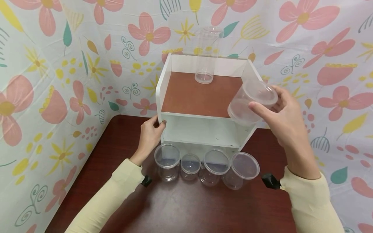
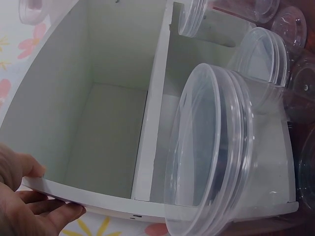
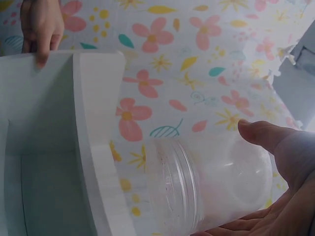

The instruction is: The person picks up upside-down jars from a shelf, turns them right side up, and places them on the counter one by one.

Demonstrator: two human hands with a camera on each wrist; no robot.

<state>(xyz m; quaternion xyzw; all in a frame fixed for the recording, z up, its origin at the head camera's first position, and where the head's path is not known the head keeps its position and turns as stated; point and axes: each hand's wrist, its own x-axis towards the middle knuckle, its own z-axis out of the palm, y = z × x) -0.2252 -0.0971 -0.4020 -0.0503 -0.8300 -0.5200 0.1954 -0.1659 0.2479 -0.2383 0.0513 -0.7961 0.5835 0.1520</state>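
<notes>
My right hand (image 1: 287, 116) grips a clear plastic jar (image 1: 244, 111) by its smooth end, above the front right of the white shelf unit's brown top (image 1: 186, 95). In the right wrist view the jar's ridged end (image 3: 179, 189) points away from the palm. My left hand (image 1: 150, 136) pinches the front edge of the unit's left side panel (image 1: 161, 90), thumb inside and fingers outside in the left wrist view. A tall clear jar (image 1: 205, 66) stands at the back of the brown top.
Several clear lidded jars, among them a left one (image 1: 167, 157) and a right one (image 1: 245, 165), stand in a row before the unit's lower compartment on the dark red table (image 1: 180, 210). Flower-patterned cloth (image 1: 96, 48) hangs behind and at the left.
</notes>
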